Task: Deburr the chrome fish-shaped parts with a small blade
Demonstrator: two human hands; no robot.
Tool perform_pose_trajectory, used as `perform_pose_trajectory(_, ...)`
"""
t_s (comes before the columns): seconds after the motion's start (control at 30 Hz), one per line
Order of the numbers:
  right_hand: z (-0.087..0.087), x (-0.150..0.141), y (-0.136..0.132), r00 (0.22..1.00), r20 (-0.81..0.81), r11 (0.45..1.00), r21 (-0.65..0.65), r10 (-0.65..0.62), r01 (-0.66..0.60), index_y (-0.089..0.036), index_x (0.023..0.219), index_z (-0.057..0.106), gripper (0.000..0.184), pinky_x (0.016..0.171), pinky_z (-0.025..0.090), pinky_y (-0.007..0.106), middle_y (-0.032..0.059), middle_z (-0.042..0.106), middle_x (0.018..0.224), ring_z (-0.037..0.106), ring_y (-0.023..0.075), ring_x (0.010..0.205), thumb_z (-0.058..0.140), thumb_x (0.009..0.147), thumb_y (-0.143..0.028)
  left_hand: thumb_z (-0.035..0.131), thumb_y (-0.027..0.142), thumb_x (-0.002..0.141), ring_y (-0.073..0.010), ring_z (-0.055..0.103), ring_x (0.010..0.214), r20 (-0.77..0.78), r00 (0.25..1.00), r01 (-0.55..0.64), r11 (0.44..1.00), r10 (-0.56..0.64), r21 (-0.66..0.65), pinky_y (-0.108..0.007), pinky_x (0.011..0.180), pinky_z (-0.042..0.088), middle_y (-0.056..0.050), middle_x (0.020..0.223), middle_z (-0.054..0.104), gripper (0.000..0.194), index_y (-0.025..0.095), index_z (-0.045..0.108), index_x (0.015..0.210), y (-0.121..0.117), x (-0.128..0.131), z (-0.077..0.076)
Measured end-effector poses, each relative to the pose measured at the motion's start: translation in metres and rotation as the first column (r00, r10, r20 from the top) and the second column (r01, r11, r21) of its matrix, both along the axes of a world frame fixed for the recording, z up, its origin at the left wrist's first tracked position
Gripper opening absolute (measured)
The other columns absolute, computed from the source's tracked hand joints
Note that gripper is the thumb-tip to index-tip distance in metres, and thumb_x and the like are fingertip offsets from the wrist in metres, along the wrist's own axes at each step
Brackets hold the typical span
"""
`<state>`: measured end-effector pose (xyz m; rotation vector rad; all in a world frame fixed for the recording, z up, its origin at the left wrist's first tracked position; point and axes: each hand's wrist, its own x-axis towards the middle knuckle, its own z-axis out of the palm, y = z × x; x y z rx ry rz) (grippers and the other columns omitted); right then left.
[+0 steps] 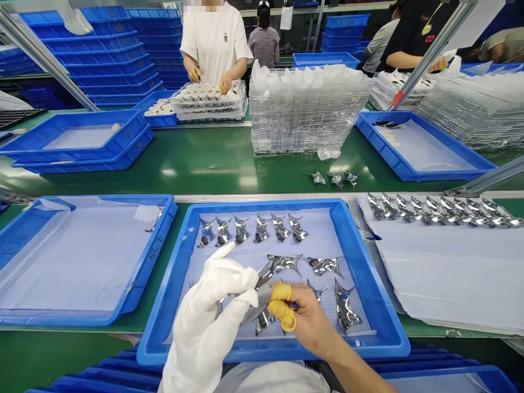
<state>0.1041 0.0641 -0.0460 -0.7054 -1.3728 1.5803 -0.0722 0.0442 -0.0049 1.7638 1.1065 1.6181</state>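
Observation:
My left hand (216,305), in a white glove, pinches a shiny chrome-coloured curved part (265,275) above the blue tray (164,311). My right hand (301,311) wears yellow finger cots on its fingertips. Its thumb and finger are pressed together against the part's right edge, and a small dark-blue end shows between them; what it belongs to is hidden. Beneath the hands, several similar pointed chrome parts (262,228) lie on the tray's white liner, with a row along the far side. Others lie nearer, such as the chrome part (347,305) at right, some partly covered by my hands.
At left is a lined blue tray (82,262). To the right, chrome parts (442,210) line a white sheet (446,273). Beyond stand stacked clear trays (307,112), small chrome pieces (335,179) and more blue trays (409,173). A co-worker (216,43) handles parts across the bench.

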Motion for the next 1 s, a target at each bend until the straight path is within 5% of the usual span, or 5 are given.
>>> perform_pose_trajectory(0.23,0.011,0.002,-0.004,0.998,0.061,0.998,-0.054,0.034,-0.031,-0.021,0.066,0.053,0.037,0.054,0.027,0.025,-0.0057,0.042,0.061,0.035,0.0103,0.056,0.071,0.095,-0.032,0.074,0.016,0.092,-0.0151,0.069,0.101,0.109,0.981,-0.140,0.972,0.162,-0.188,-0.038,0.112,0.047,0.005,0.099,0.078,0.020,0.032,0.077,0.105,-0.001,0.004,-0.003)
perform_pose_trajectory(0.43,0.021,-0.001,-0.009,0.993,-0.122,0.926,-0.375,-0.002,-0.044,-0.023,0.075,0.052,0.031,0.046,0.019,0.023,-0.0111,0.035,0.055,0.021,0.0072,0.048,0.073,0.093,-0.037,0.072,0.056,0.090,-0.0188,0.071,0.093,0.119,0.924,-0.164,0.656,0.364,-0.737,-0.027,0.078,0.057,-0.004,0.115,0.078,0.042,0.025,0.076,0.119,0.007,0.013,0.001)
perform_pose_trajectory(0.57,0.022,-0.006,-0.007,0.977,-0.158,0.883,-0.466,-0.142,0.053,-0.023,0.076,0.052,0.033,0.043,0.015,0.021,-0.0125,0.031,0.055,0.016,0.0062,0.047,0.075,0.092,-0.040,0.064,0.062,0.094,-0.0209,0.073,0.095,0.182,0.927,-0.112,0.707,0.327,-0.698,-0.033,0.093,0.059,-0.005,0.110,0.078,0.054,0.024,0.073,0.131,0.002,0.016,-0.009)
perform_pose_trajectory(0.7,0.024,-0.008,-0.004,0.970,-0.119,0.876,-0.464,-0.214,0.136,-0.022,0.076,0.052,0.031,0.042,0.015,0.020,-0.0121,0.033,0.057,0.016,0.0060,0.047,0.074,0.090,-0.041,0.062,0.059,0.096,-0.0286,0.056,0.141,0.158,0.975,-0.031,0.796,0.157,-0.604,-0.038,0.118,0.047,-0.005,0.152,0.062,0.059,0.029,0.061,0.147,-0.007,0.016,-0.023)
perform_pose_trajectory(1.0,0.030,-0.014,-0.004,0.952,0.005,0.873,-0.396,-0.307,0.283,-0.022,0.075,0.054,0.018,0.042,0.022,0.019,-0.0126,0.036,0.054,0.023,0.0056,0.046,0.069,0.084,-0.028,0.057,0.048,0.103,-0.0256,0.035,0.157,-0.095,0.993,-0.007,0.785,-0.066,-0.619,-0.048,0.133,0.020,0.001,0.168,0.039,0.062,0.038,0.039,0.161,-0.012,0.023,-0.035)
